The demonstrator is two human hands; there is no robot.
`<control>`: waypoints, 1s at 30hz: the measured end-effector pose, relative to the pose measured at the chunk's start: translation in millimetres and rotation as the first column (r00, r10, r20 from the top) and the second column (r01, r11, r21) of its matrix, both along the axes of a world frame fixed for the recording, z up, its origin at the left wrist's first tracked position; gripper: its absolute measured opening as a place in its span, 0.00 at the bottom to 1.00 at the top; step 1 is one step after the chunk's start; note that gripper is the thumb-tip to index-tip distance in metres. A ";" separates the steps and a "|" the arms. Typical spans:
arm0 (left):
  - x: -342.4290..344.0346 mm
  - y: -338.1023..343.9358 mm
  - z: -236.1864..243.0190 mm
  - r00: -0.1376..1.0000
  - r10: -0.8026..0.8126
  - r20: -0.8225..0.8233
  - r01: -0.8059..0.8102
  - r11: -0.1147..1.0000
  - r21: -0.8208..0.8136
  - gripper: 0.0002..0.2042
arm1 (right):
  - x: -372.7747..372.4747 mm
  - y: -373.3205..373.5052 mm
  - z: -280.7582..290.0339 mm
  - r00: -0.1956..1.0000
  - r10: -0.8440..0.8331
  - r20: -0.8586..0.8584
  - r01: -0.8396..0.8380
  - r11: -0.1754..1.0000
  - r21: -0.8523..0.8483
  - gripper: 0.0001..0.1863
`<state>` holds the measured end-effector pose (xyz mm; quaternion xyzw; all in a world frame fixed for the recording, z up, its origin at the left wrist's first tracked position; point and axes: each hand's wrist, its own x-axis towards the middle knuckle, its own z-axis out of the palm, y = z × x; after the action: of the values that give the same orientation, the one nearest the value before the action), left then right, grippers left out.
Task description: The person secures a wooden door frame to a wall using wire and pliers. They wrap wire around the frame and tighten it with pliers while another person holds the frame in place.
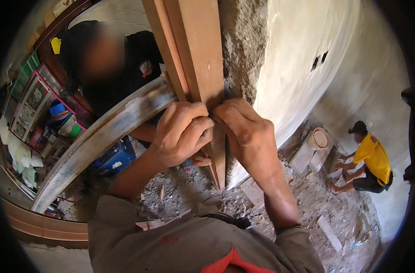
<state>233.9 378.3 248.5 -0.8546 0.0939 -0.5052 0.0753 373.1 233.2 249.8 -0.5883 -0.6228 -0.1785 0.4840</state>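
Both my hands meet at chest height on the front of a brown wooden frame post (pixel 200 50) standing against a rough wall edge. My left hand (pixel 182 132) is closed, its fingers curled and thumb pinched at the post's face. Beside it, my right hand (pixel 247 128) is also closed, its bent fingertips pressed to the post. Whatever the fingertips hold, if anything, is hidden. A long greyish plank (pixel 105 134) slants from the lower left up to the post, next to my left wrist. Below my hands, another person's hand (pixel 201 160) shows at the post.
A person in a dark shirt (pixel 135 86) is close behind the plank. To the right, a person in a yellow shirt (pixel 373 157) crouches near a round bucket (pixel 318 139). Rubble and a loose board (pixel 329 234) lie on the floor. A blue crate (pixel 114 157) stands left.
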 end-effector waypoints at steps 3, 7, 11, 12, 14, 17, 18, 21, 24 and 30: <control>-5.9 -0.1 12.1 0.995 0.046 -0.090 -0.039 0.996 0.076 0.16 | 2.9 0.7 -4.9 0.999 0.024 0.034 -0.024 1.000 0.015 0.17; -9.0 -3.6 24.9 0.984 0.094 -0.153 -0.073 0.988 0.135 0.16 | -4.0 2.3 -17.7 1.000 0.024 0.009 -0.024 0.996 0.083 0.17; -8.6 -5.0 37.2 0.973 0.146 -0.181 -0.099 0.965 0.244 0.15 | -11.3 1.8 -28.6 0.999 -0.008 -0.041 0.012 0.993 0.119 0.17; -8.6 -5.7 38.2 0.972 0.154 -0.178 -0.107 0.962 0.250 0.15 | -13.4 2.0 -30.2 0.998 -0.011 -0.062 0.019 0.992 0.127 0.18; -7.5 -7.8 34.9 0.975 0.160 -0.157 -0.116 0.959 0.259 0.15 | -14.9 4.3 -32.0 0.997 -0.040 -0.072 0.051 0.985 0.162 0.16; -9.4 -16.4 20.7 0.968 0.248 -0.051 -0.229 0.943 0.240 0.14 | -14.2 4.4 -31.5 0.996 -0.035 -0.087 0.050 0.981 0.185 0.13; -10.0 -18.9 15.3 0.964 0.265 -0.037 -0.251 0.943 0.218 0.14 | -13.4 4.2 -30.6 0.995 -0.019 -0.096 0.036 0.983 0.180 0.13; -9.6 -23.2 2.1 0.952 0.304 0.025 -0.305 0.946 0.113 0.14 | -10.6 1.4 -24.4 0.996 -0.008 -0.088 0.020 0.991 0.136 0.12; -7.2 -23.9 -2.4 0.952 0.301 0.060 -0.305 0.950 0.063 0.13 | -7.5 -3.3 -15.6 0.996 0.020 -0.091 -0.018 0.999 0.029 0.13; -8.7 -22.1 12.5 0.961 0.271 -0.062 -0.261 0.956 0.134 0.13 | -0.6 -7.0 -8.8 0.993 0.086 -0.080 -0.093 0.992 -0.084 0.15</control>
<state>225.2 356.2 261.0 -0.8726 0.0122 -0.4490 0.1919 372.5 226.1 240.9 -0.5868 -0.6367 -0.1065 0.4888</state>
